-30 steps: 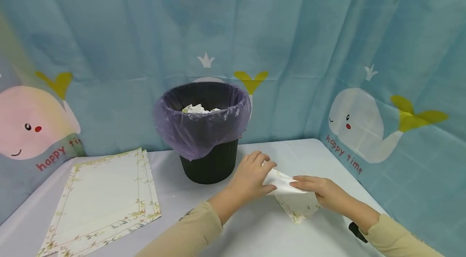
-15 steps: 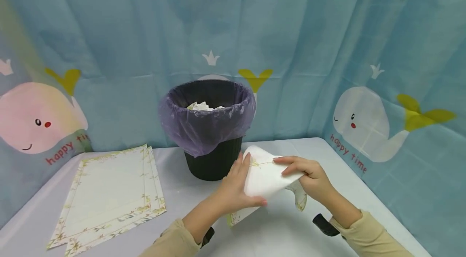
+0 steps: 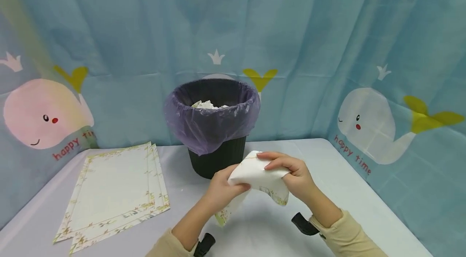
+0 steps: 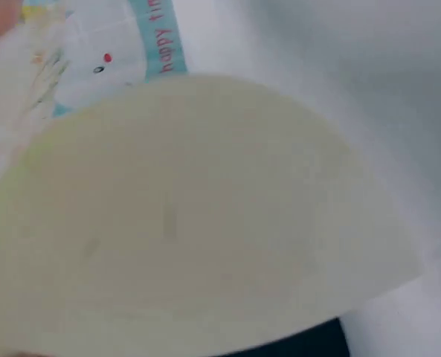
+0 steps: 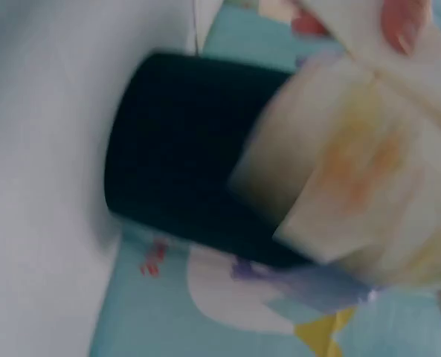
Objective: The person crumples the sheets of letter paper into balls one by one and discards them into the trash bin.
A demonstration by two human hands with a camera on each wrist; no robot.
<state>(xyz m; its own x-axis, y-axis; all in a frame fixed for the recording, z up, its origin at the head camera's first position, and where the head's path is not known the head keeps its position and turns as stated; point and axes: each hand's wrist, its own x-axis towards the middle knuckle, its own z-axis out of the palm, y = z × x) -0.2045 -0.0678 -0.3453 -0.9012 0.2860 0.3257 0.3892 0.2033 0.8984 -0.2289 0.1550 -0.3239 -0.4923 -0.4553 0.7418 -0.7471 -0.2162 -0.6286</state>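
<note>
A sheet of white paper [image 3: 251, 172] with a flowered border is bent and bunched between my two hands above the table. My left hand [image 3: 223, 187] grips its left side, thumb in front. On the other side my right hand [image 3: 291, 172] grips the upper right part, fingers over the top. One corner hangs down under each hand. The paper's pale back [image 4: 205, 223] fills most of the left wrist view. In the right wrist view its printed border [image 5: 361, 163] looks blurred, and fingertips [image 5: 402, 26] press on it at the top.
Behind the hands stands a black bin [image 3: 218, 156] with a purple liner [image 3: 211, 127] and crumpled paper [image 3: 207, 104] inside. Flat bordered sheets [image 3: 116, 184] lie stacked at the left of the white table [image 3: 349, 192]. A blue whale-print curtain [image 3: 145, 26] encloses the back and right.
Both hands have drawn toward each other and to the left, bunching the paper more tightly. The left hand's grip has closed round the paper's edge. The head view has shifted slightly.
</note>
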